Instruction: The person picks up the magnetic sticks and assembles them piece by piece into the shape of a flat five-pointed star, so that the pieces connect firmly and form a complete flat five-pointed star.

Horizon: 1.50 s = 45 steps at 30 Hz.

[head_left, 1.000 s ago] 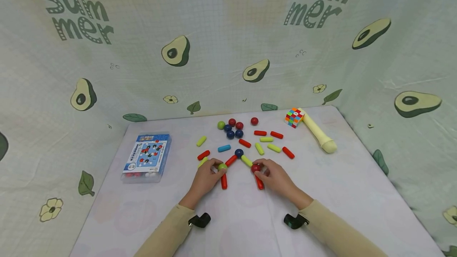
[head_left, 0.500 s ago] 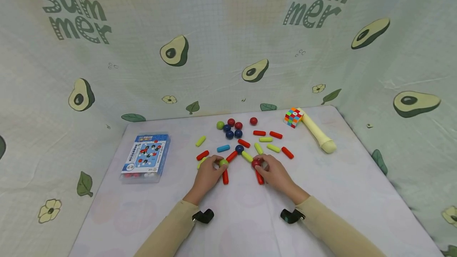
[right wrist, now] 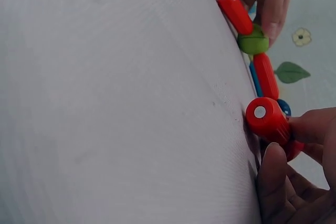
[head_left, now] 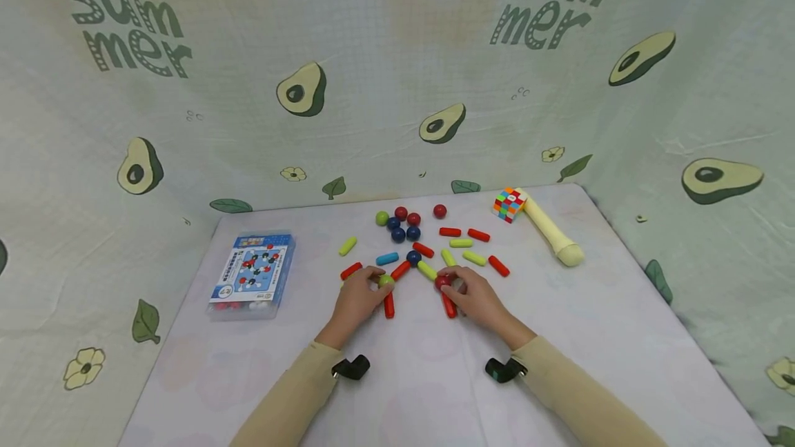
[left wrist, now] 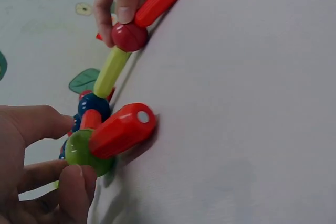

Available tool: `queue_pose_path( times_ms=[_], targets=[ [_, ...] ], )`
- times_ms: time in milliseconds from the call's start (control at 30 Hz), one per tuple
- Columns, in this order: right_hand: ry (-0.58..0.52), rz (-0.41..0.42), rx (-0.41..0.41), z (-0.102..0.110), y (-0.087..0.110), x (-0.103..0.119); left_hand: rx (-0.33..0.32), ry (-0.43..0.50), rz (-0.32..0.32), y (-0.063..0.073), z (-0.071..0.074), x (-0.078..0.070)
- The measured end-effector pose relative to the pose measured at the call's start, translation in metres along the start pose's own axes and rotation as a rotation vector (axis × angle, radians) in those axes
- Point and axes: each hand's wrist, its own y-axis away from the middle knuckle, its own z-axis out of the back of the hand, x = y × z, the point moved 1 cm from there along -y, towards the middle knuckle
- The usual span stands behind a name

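Note:
A zigzag of joined toy balls and rods lies on the table between my hands. My left hand (head_left: pixel 356 301) pinches its green ball (head_left: pixel 386 281) between fingers and thumb. My right hand (head_left: pixel 479 299) grips the red ball (head_left: pixel 442 283) likewise. A red rod (head_left: pixel 400 270) links the green ball to a dark blue ball (head_left: pixel 413 259) at the far point. From there a yellow-green rod (head_left: pixel 426 270) reaches the red ball. Toward me, one red rod (left wrist: pixel 126 128) with a silver end disc sticks out from the green ball, and another red rod (right wrist: pixel 266 121) from the red one.
Loose rods, such as a blue rod (head_left: pixel 388 259), lie around and behind the zigzag. Several loose balls (head_left: pixel 397 234) sit farther back. A clear toy box (head_left: pixel 251 274) lies at left. A puzzle cube (head_left: pixel 509 205) touches a pale yellow stick (head_left: pixel 554 232) at back right.
Both hands have slid the joined balls and rods slightly away from me. The dark blue ball now sits closer to the loose rods. Both hands keep the same hold.

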Motion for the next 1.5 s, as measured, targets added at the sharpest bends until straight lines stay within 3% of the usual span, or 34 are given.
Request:
queue_pose_path(
  times_ms=[167,367,533,833,1067,1333,1500],
  targets=[
    [-0.039,-0.004,0.013,0.0,-0.002,-0.001,-0.066,0.059,-0.012,-0.016,0.012,-0.005],
    [-0.062,0.007,0.018,0.0,-0.003,-0.005,-0.131,-0.084,-0.091,-0.04,0.009,-0.018],
    [-0.075,0.01,0.018,0.0,-0.003,-0.006,-0.137,-0.215,-0.151,-0.059,0.001,-0.027],
    [-0.08,0.0,0.021,0.0,-0.003,-0.006,-0.083,-0.316,-0.158,-0.084,-0.006,-0.037],
    [-0.095,0.014,0.031,-0.001,-0.003,-0.006,-0.029,-0.337,-0.168,-0.094,-0.007,-0.039],
    [-0.089,0.006,0.027,-0.002,-0.002,-0.005,-0.03,-0.325,-0.149,-0.097,-0.007,-0.041],
    [-0.094,0.007,0.021,-0.001,-0.002,-0.006,-0.038,-0.347,-0.181,-0.096,-0.009,-0.039]
  ],
)
